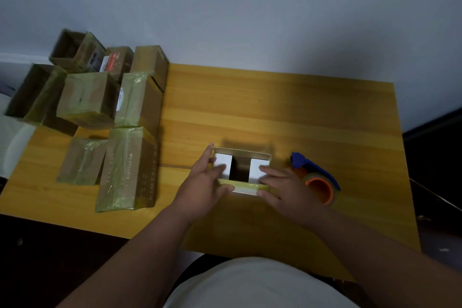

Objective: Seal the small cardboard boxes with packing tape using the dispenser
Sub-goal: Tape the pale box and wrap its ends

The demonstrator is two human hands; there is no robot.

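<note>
Both hands lay on one small open box (242, 170) near the front middle of the table (287, 112). Left hand (203, 184) had straight, spread fingers (220, 166) pressing the white left flap (222, 166) down, with its thumb against the near edge. Right hand (282, 184) did the same on the right flap (258, 165), fingers flat rather than curled, thumb at the near wall. Neither hand clamped anything; they pushed. Between the two flaps a dark gap showed, so the top was not yet closed, and a yellowish strip of tape (240, 185) already ran along the near rim.

To do this step well, I judged that the flaps should be pressed level and drawn inward until their edges met, while the thumbs kept the box from sliding toward the person. Even pressure from both sides would stop one flap riding over the other. One hand would then have to keep the seam shut while the other went for the dispenser (316, 180), which sat just right of the box, its orange roll touching or almost touching the right hand. Letting go too early would probably let the flaps spring up.

A cluster of taped boxes (105, 112) stood well apart at the table's left end.
</note>
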